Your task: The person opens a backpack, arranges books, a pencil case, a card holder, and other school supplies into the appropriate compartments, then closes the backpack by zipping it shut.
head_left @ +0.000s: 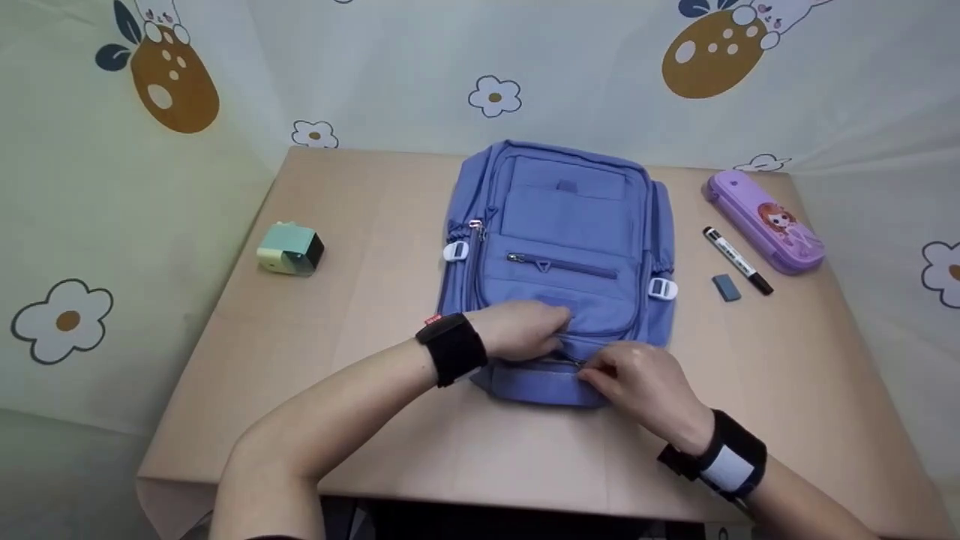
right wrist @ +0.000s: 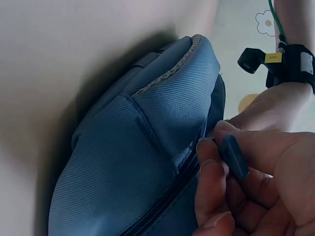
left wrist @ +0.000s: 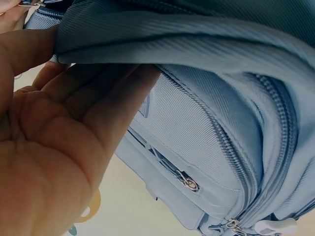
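A blue backpack point(head_left: 566, 214) lies on the table, its lower end towards me. My left hand point(head_left: 525, 330) is at its lower front and pinches a fold of the fabric point(left wrist: 147, 44), with the thumb on one side and the fingers reaching underneath. Close by on the right, my right hand point(head_left: 645, 382) pinches a blue zipper pull point(right wrist: 234, 156) between thumb and forefinger. The zipper point(right wrist: 162, 204) it belongs to runs across the bag's lower part. Higher on the front is a small pocket zipper point(head_left: 562, 265).
Right of the backpack lie a purple pencil case point(head_left: 765, 221), a black-and-white marker point(head_left: 737, 259) and a grey-blue eraser-like block point(head_left: 726, 287). A small green and black box-shaped object point(head_left: 291, 248) stands at the left. Patterned cloth point(head_left: 405, 67) hangs around the table point(head_left: 375, 255).
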`<state>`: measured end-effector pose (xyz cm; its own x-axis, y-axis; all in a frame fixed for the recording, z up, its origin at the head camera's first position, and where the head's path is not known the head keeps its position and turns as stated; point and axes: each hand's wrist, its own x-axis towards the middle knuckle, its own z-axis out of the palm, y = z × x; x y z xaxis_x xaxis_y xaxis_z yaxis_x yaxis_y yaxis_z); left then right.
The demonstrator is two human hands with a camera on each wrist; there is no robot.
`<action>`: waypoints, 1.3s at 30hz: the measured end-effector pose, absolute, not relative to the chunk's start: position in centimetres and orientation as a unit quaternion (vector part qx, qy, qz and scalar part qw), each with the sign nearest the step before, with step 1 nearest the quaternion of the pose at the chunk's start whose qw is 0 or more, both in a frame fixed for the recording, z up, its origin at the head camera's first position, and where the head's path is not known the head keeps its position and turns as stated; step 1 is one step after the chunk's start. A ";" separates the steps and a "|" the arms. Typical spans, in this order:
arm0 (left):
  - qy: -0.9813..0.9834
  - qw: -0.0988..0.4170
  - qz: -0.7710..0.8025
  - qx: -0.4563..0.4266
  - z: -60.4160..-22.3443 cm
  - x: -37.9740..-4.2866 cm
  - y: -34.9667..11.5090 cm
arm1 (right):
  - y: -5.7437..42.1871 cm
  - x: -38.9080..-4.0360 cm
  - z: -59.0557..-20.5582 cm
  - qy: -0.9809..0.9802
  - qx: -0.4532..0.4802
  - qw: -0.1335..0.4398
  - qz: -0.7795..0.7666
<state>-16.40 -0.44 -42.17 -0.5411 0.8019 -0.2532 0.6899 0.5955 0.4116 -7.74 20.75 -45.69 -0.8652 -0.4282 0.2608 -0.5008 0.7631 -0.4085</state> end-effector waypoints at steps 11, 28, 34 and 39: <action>0.860 0.202 0.137 0.447 -41.6 -16.4 -4.6 | 21.2 -7.6 -45.4 -0.937 0.241 0.052 0.248; 0.844 0.152 0.136 0.496 -42.9 -17.4 -8.1 | 20.4 -7.1 -45.2 -0.942 0.243 0.078 0.219; 0.848 0.161 0.130 0.488 -42.7 -17.5 -7.8 | 19.3 -7.4 -45.1 -0.935 0.254 0.079 0.236; 0.853 0.166 0.120 0.480 -42.7 -17.5 -7.6 | 17.3 -8.1 -44.7 -0.930 0.276 0.070 0.233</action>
<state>-17.46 -7.59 -42.73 -0.4836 0.8590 -0.1680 0.7794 0.5099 0.3639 -8.05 17.27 -44.72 -0.8372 -0.4813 0.2596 -0.5469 0.7389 -0.3938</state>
